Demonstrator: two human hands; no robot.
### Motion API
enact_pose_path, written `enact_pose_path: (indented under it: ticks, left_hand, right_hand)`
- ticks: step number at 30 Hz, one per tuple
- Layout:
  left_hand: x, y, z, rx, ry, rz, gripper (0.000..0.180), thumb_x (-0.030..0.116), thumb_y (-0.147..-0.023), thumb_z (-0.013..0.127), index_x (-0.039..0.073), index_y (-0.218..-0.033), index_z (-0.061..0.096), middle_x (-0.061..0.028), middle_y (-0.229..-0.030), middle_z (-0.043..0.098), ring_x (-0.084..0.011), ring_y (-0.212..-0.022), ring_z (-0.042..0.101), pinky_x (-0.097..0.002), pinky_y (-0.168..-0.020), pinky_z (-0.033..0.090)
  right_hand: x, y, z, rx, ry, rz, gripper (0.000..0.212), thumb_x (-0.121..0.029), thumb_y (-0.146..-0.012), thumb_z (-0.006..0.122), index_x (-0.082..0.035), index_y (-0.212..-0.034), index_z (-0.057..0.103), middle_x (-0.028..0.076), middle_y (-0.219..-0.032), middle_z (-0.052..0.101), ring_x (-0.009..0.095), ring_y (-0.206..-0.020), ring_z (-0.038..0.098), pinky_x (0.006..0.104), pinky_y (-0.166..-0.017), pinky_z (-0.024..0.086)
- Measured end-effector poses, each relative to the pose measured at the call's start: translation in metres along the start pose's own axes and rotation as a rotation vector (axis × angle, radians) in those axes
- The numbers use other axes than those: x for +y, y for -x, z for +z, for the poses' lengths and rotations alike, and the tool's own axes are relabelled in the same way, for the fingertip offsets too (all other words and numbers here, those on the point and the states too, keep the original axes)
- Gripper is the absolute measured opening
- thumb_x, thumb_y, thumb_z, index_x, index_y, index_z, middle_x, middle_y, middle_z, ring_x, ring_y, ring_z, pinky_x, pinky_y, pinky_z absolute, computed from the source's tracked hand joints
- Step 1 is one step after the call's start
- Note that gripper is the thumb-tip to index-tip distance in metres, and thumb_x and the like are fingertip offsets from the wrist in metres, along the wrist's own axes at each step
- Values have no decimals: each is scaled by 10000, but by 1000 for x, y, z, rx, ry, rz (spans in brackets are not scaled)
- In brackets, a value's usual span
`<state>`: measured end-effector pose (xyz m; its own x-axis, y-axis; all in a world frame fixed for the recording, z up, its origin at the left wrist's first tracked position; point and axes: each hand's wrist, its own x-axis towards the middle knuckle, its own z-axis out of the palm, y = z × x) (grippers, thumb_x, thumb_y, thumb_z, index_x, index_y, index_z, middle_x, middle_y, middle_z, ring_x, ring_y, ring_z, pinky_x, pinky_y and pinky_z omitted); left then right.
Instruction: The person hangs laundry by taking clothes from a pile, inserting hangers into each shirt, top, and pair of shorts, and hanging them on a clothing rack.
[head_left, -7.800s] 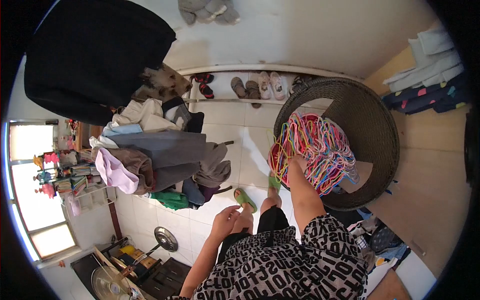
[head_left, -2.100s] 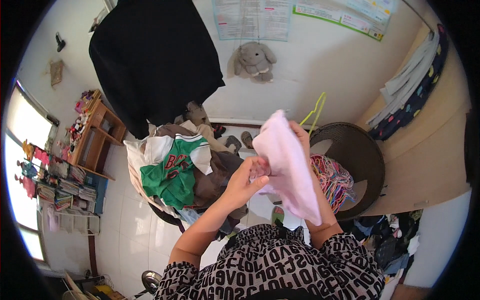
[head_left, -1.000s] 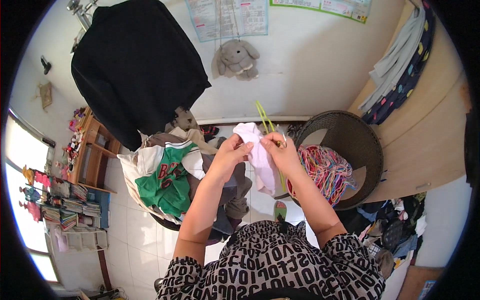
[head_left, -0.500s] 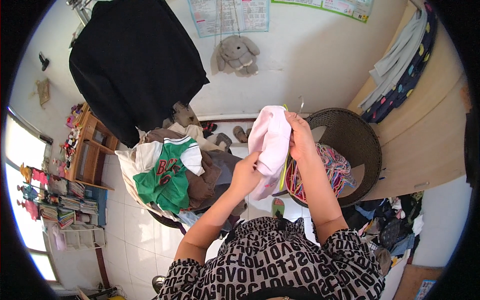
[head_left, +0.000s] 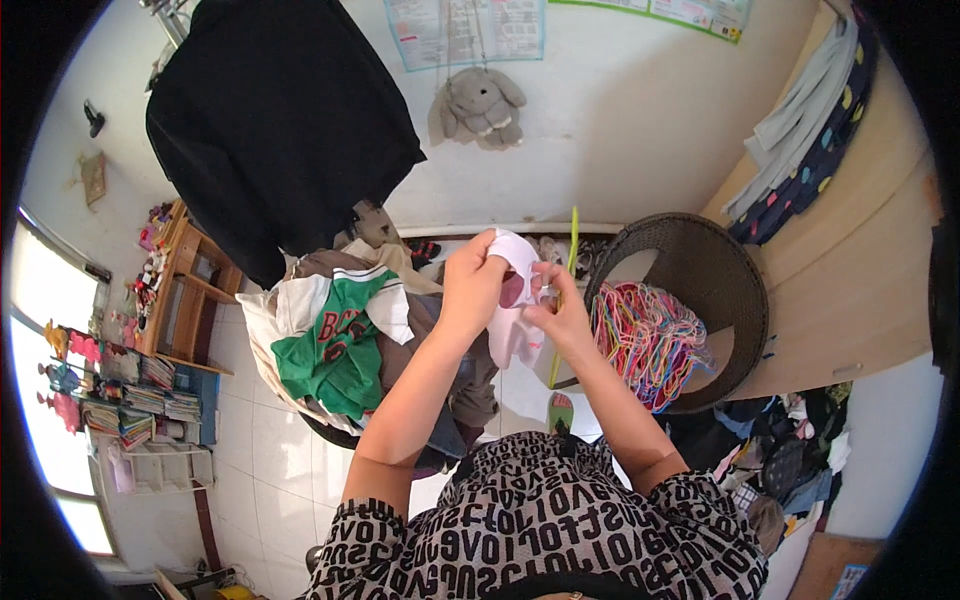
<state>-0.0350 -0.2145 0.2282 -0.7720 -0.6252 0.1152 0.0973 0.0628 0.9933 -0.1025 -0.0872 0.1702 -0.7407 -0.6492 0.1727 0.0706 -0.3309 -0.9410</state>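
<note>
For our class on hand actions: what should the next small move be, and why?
Probably guide the yellow-green hanger into the pale pink garment: its opening gapes beside the left hand gripping it, and the hanger stands at the right hand.

Daylight glares from the window (head_left: 50, 285) at 9 o'clock; floor tiles (head_left: 285, 450) gleam toward 8. Soft shadow dims the wall (head_left: 625, 165) near 1 o'clock. Straight edges bend toward the black rim.
</note>
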Motion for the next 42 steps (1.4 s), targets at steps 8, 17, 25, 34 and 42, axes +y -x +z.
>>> enact_pose_path:
  ticks: [8, 17, 25, 34, 42]
  left_hand:
    - [-22, -13, -15, -145, -21, 85, 428, 27, -743, 579, 42, -1165, 514, -85, -1039, 578, -184, -970, 571, -301, -817, 469]
    - [-136, -4, -15, -476, -384, -18, 853, -5, -652, 614, 9, -1404, 211, -179, -1399, 334, -269, -1302, 331, -317, -1026, 316]
    - [-120, 7, 10, -610, 25, -381, 344, 224, -822, 632, -19, -1065, 622, -52, -923, 653, -128, -857, 592, -292, -823, 450]
    - [-70, 12, 17, -286, 616, -406, 168, 148, -851, 637, 14, -952, 643, -50, -870, 654, -124, -776, 612, -278, -711, 487]
    - [-83, 23, 27, -161, 209, -90, 167, 126, -813, 677, -1, -916, 644, -63, -1014, 570, -130, -793, 582, -267, -740, 473]
  right_hand:
    - [-8, -25, -37, -11, -43, 151, 140, -115, -856, 566, -93, -993, 585, -64, -672, 501, 16, -501, 370, 173, -444, 275]
    - [-62, -38, -75, -133, -576, -77, 311, -116, -848, 566, -19, -1143, 559, 114, -1108, 596, 249, -1021, 576, 408, -895, 461]
    - [-74, -57, -89, -24, -429, -43, 333, -200, -806, 592, 23, -1054, 582, 114, -1010, 623, 241, -943, 602, 380, -851, 481]
    - [-13, -26, -76, 244, 865, -153, 360, -179, -813, 624, -70, -1149, 551, 153, -718, 605, 295, -684, 616, 372, -632, 468]
    - [30, 2, -34, 83, 635, 24, 277, -136, -817, 634, 3, -1052, 590, 92, -697, 615, 135, -590, 542, 320, -537, 428]
